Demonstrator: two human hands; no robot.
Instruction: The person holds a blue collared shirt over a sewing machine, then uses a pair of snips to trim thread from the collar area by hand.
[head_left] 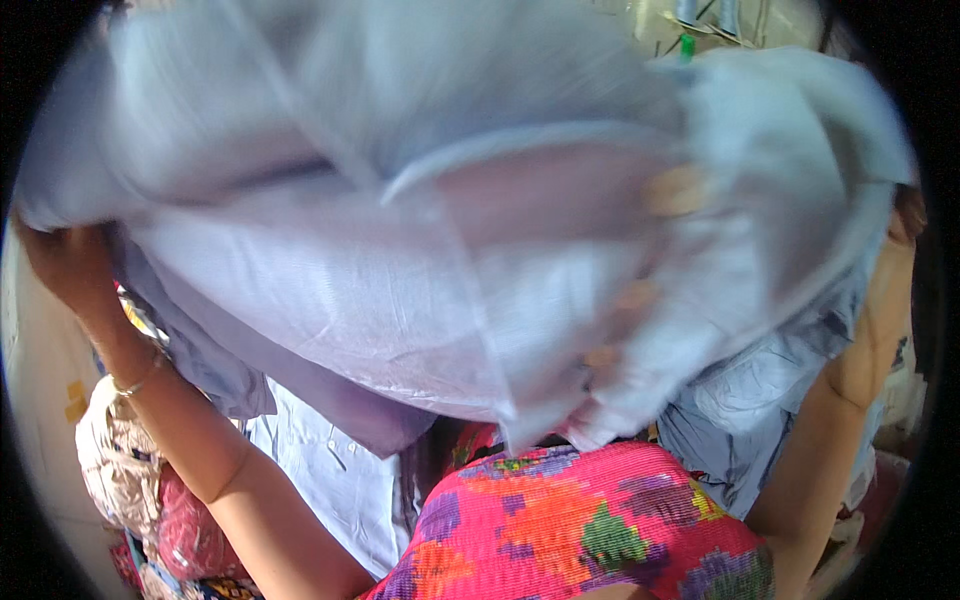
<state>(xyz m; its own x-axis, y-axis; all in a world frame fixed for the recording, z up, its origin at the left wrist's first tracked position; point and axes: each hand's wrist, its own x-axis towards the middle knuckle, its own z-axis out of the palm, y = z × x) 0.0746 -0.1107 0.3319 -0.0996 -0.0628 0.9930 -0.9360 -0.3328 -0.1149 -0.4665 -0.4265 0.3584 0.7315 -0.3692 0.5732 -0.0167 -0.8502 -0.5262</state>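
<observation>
A light blue shirt point(330, 290), smeared by motion, is spread wide and lifted in front of me, filling most of the view. At the far left my left hand point(72, 265) is closed on one edge of it; the cloth covers the fingertips. My right hand point(908, 213) is at the far right rim, partly hidden and dim, with its fingers closed at the other side of the shirt. A few blurred tan patches show on the cloth. Below it, another pale blue shirt point(315, 450) with small buttons lies by my lap.
More blue-grey cloth point(725, 430) is heaped at the lower right. A cream cloth bundle point(118, 445) and a red bundle point(190, 525) sit at the lower left. Blue thread spools point(728, 15) and a small green object point(687, 46) stand at the back.
</observation>
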